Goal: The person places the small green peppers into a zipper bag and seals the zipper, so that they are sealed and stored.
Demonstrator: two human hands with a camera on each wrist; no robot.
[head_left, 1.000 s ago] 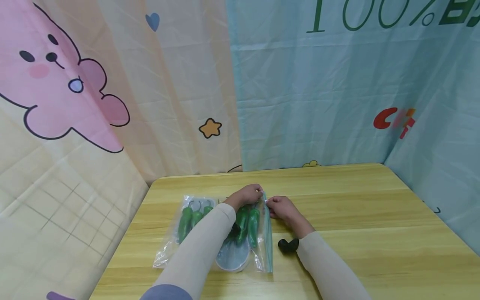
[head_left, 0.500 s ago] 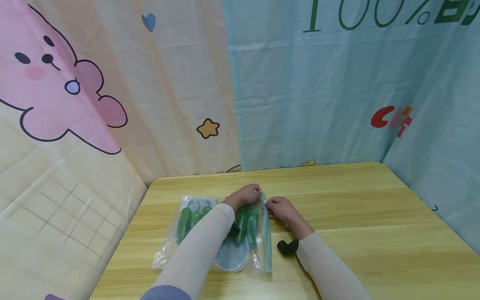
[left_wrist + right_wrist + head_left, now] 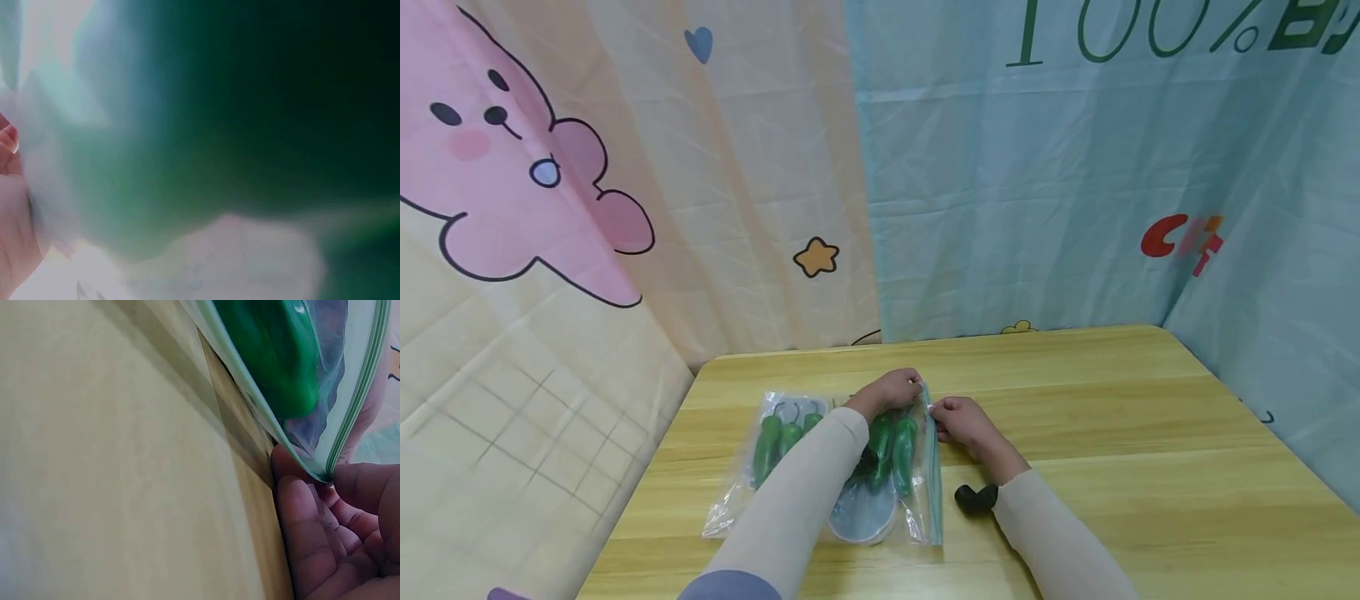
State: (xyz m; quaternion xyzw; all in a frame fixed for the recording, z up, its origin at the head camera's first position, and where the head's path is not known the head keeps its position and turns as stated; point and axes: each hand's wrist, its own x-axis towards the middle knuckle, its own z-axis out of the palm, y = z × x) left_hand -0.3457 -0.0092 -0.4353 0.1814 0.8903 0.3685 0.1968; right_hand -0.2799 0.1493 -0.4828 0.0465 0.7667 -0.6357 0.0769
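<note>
A clear zip bag (image 3: 917,525) lies on the table with its green-blue zip edge (image 3: 936,492) to the right. Several green peppers (image 3: 904,454) are inside, over pale round dishes (image 3: 863,517). My left hand (image 3: 887,392) pinches the bag near the far end of the zip. Just right of it, my right hand (image 3: 966,419) pinches the corner of the zip edge between thumb and fingers. In the right wrist view, the bag's mouth gapes between its two zip strips (image 3: 362,387), beside a pepper (image 3: 281,362). The left wrist view is mostly a green blur, with part of the hand (image 3: 15,225) at its left edge.
The wooden table (image 3: 1075,400) reaches to hanging cloth (image 3: 1000,208) at the back and sides. A black wrist camera (image 3: 976,498) sits at the right cuff. My left sleeve (image 3: 797,492) crosses over the bag and hides its middle.
Very little differs. My right hand has shifted slightly toward me at the zip corner, while my left hand and the bag stay in place.
</note>
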